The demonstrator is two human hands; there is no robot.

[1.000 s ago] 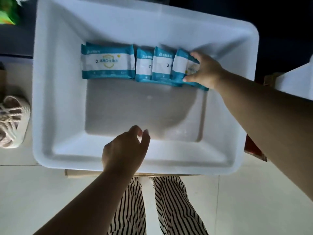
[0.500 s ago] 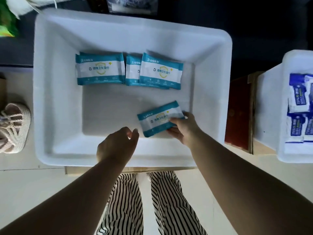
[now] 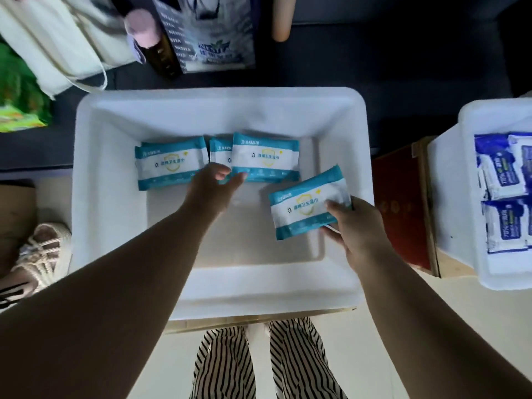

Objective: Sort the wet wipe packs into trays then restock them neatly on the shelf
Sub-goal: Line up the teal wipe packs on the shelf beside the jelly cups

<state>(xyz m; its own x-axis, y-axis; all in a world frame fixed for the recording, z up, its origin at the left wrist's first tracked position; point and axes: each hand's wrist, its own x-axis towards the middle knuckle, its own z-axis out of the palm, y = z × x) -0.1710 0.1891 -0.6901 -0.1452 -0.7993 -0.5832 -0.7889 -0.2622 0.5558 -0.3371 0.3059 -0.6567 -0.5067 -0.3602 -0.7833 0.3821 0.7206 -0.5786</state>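
A large white tray (image 3: pixel 115 254) sits in front of me. Along its far wall lie teal-and-white wet wipe packs: one at the left (image 3: pixel 169 165), a half-covered one in the middle (image 3: pixel 219 152), and one overlapping it (image 3: pixel 266 156). My right hand (image 3: pixel 355 228) grips a fourth teal pack (image 3: pixel 305 208), tilted, above the tray's right side. My left hand (image 3: pixel 214 184) reaches into the tray with loosely curved fingers at the lower edge of the middle packs; contact with them is unclear.
A second white tray (image 3: pixel 449 197) at the right holds dark blue wipe packs (image 3: pixel 503 168). A red box (image 3: pixel 400 208) lies between the trays. Bags and a bottle (image 3: pixel 161 53) stand behind the big tray. A sandalled foot (image 3: pixel 40 251) is at the left.
My right hand has carried the teal pack from the tray's near middle up toward the right side. My left hand has left the near rim and reached forward to the row of packs.
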